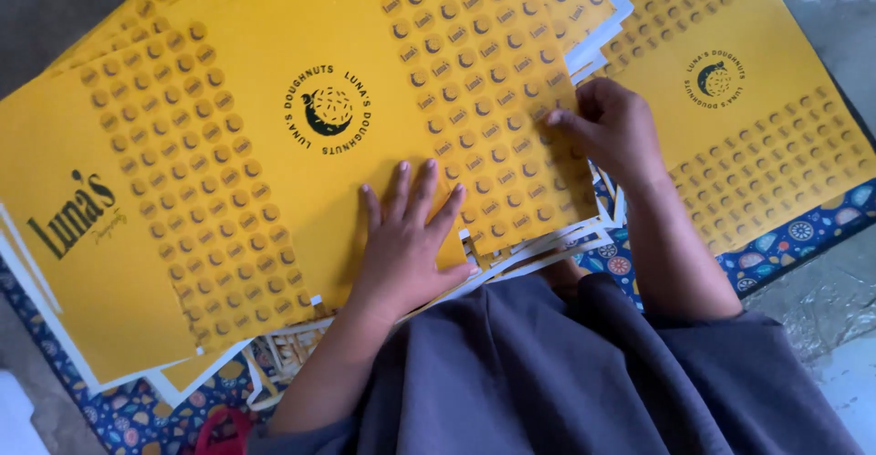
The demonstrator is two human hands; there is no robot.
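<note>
A large yellow printed sheet [274, 172] with a round dark emblem and rows of small dark circles lies on top of a stack of like sheets [547, 245]. My left hand [406, 240] rests flat on its near edge, fingers spread. My right hand [611, 131] has its fingers curled at the sheet's right edge and seems to pinch it. Another yellow sheet [757, 117] lies to the right, partly under my right forearm.
The sheets lie on a dark blue patterned mat [803, 231] on a grey floor [830, 309]. My lap in grey cloth [566, 382] fills the bottom middle. A red object [219, 432] peeks out at the bottom left.
</note>
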